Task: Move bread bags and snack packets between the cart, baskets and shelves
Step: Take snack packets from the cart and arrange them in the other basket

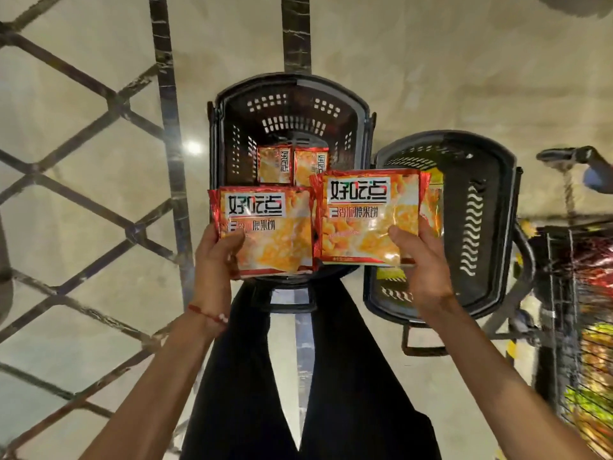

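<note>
One glossy orange-red foil snack packet (265, 227) sits gripped in the left hand (217, 257) and a second packet (368, 217) in the right hand (421, 260). Both are over the near rim of the black plastic basket (232, 104) at 12 o'clock, with two matching packets (292, 164) already inside. Looks like loading to me, so next is lower and let go. Wire cart (570, 310) at 3 o'clock.

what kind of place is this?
Probably a supermarket: a left basket and right basket on tiled floor, a wire cart of packaged goods, and matching snack packets in the left hand and right hand.
</note>
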